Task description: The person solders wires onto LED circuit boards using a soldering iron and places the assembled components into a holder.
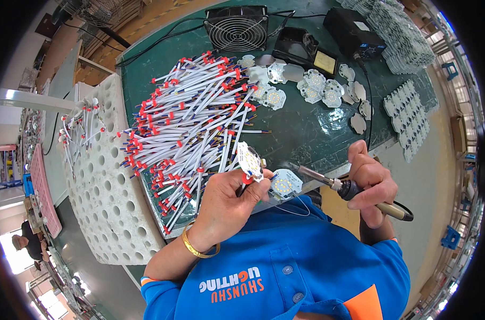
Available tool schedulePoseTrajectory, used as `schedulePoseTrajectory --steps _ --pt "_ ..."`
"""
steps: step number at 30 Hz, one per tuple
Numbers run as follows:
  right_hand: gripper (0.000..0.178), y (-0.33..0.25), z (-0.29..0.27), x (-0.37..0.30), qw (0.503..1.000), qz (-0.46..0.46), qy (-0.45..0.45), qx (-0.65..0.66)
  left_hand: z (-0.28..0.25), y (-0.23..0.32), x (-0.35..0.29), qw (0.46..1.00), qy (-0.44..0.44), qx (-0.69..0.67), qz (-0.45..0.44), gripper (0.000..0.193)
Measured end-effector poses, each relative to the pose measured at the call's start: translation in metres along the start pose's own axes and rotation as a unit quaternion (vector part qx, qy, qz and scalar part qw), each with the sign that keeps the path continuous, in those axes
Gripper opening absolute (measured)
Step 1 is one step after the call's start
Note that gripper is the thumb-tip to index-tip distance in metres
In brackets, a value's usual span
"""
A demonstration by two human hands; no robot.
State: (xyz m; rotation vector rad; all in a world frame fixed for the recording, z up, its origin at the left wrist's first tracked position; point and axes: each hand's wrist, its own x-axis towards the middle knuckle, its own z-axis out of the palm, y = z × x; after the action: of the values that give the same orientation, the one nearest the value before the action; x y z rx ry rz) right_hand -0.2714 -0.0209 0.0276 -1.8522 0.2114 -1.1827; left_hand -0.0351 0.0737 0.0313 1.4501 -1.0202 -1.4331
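Note:
My left hand [226,200], with a gold bangle on its wrist, is closed on a small white LED board [250,161], tilted up on edge. A red ring [247,179] shows between the board and my fingers. In my right hand [373,184] is a soldering iron [349,190], its tip pointing left toward the boards. Below that tip, a second LED board [286,184] lies at the table's near edge, close to my left fingertips. A thin looped wire [301,205] hangs beside it; its far end is hard to make out.
A heap of white cables with red rings [189,117] covers the table's left half. Loose round boards [314,85] lie behind, near a fan [237,29], an iron stand with yellow sponge [325,62] and a black soldering station [354,33]. Left is a holed foam block [106,186].

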Motion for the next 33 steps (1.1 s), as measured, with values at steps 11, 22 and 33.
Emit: schedulePoseTrajectory --steps 11,22,33 --pt "0.031 0.023 0.045 0.015 0.989 0.073 0.020 -0.126 0.005 0.007 0.007 0.999 0.009 -0.035 -0.026 0.021" --pt "0.024 0.017 0.042 0.020 0.994 0.062 -0.007 -0.085 -0.009 0.004 0.023 0.998 -0.028 -0.058 0.025 0.018" --pt "0.023 0.032 0.057 0.014 0.989 0.078 0.124 0.003 -0.016 0.003 0.024 0.979 -0.127 -0.142 -0.075 0.036"
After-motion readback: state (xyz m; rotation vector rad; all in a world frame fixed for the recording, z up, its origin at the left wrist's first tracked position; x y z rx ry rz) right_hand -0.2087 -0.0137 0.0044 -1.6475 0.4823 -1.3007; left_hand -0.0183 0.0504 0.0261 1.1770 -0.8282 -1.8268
